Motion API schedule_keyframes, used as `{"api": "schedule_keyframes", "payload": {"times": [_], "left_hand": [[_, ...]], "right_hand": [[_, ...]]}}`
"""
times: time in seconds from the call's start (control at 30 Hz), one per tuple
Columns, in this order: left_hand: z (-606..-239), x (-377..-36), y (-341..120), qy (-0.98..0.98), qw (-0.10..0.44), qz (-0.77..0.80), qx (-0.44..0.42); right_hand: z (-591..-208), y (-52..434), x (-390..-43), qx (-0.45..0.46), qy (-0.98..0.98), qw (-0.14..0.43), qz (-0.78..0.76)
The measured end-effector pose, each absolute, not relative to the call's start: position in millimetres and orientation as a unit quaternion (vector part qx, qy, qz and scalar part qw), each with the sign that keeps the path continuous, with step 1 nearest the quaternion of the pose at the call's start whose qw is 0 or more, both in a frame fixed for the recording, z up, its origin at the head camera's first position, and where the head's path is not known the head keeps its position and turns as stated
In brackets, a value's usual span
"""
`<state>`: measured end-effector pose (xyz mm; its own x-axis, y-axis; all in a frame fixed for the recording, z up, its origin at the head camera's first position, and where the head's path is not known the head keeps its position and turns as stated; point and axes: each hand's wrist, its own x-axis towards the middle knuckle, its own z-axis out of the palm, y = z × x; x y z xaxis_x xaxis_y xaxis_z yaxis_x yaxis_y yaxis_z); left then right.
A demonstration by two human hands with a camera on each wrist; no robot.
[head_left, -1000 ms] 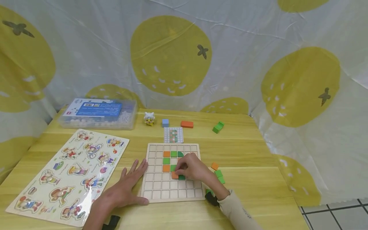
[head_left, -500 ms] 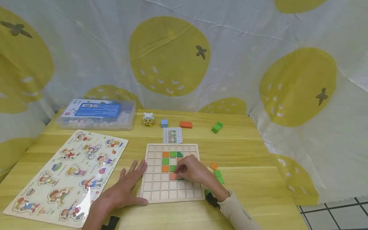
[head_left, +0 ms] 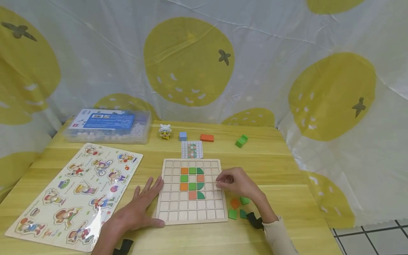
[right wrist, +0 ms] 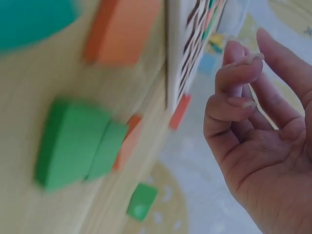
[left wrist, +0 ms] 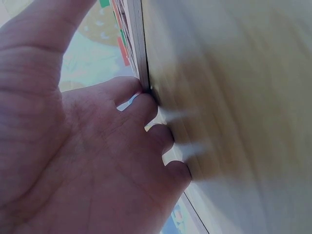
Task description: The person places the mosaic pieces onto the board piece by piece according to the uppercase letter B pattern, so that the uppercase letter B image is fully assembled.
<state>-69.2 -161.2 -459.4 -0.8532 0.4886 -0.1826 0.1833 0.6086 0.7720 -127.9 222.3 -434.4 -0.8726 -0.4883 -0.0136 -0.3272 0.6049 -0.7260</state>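
A white sheet printed with big yellow fruit hangs behind a pale wooden surface (head_left: 277, 166). At far left, about nine o'clock from the grid board, lies a picture puzzle (head_left: 74, 193) of cartoon figures, with a clear plastic box (head_left: 108, 126) beyond it at eleven o'clock. The left hand (head_left: 135, 209) lies flat beside the grid board (head_left: 191, 191), fingers (left wrist: 146, 105) straight and spread with their tips against the board's left edge, gripping nothing.

On the board sits a small pattern of orange and green tiles; the orange tile (head_left: 192, 195) in its lowest row now lies square in its cell, with a green quarter-round just to its right. Half a second ago the right hand covered that spot; now it has lifted off to the board's three o'clock edge, so that piece seems placed and released.

At twelve o'clock from the board are a pattern card (head_left: 192, 149), a little figure (head_left: 165, 131), a blue cube (head_left: 183, 136), an orange block (head_left: 207, 137) and, further right, a green block (head_left: 241, 141).

The right hand (head_left: 236, 181) hovers with its fingers (right wrist: 239, 73) loosely curled and empty. Below it, at four o'clock from the board, lie loose tiles (head_left: 237, 207), orange and green.
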Motion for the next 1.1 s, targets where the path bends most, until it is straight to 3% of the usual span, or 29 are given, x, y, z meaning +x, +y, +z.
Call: {"api": "schedule_keyframes", "payload": {"times": [0.53, 1.1], "left_hand": [[-457.2, -68.3, -159.5, 0.871, 0.196, 0.409, 0.19], [-461.1, -68.7, -162.0, 0.867, 0.192, 0.418, 0.192]], "right_hand": [[-441.5, 297.6, -110.7, -0.179, 0.904, 0.093, -0.377], [-453.0, 308.7, -107.6, -0.173, 0.906, 0.129, -0.365]]}}
